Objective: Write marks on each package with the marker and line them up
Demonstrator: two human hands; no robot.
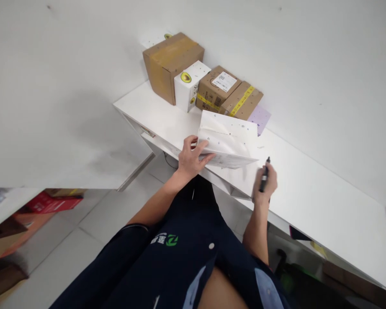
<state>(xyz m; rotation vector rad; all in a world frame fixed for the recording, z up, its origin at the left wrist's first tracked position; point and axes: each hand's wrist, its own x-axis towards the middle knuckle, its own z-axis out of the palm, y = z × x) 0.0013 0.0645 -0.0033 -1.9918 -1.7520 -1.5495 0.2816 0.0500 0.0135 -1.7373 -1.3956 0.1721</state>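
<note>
My left hand grips the left end of a white box at the near edge of the white table. The thumb and fingers lie along its near side and corner. The box's top carries small dark marks, and its near face looks greyish and is hard to read. Just right of the box, above the table, my right hand is closed around a black marker. The marker points up and away from me; whether it is capped I cannot tell. Slight blur softens the right hand.
Behind the white box stand a large taped carton, a white avocado-print box, a labelled carton, a yellow-taped carton and a lilac sheet. The white table runs right along the wall. Red packaging lies lower left.
</note>
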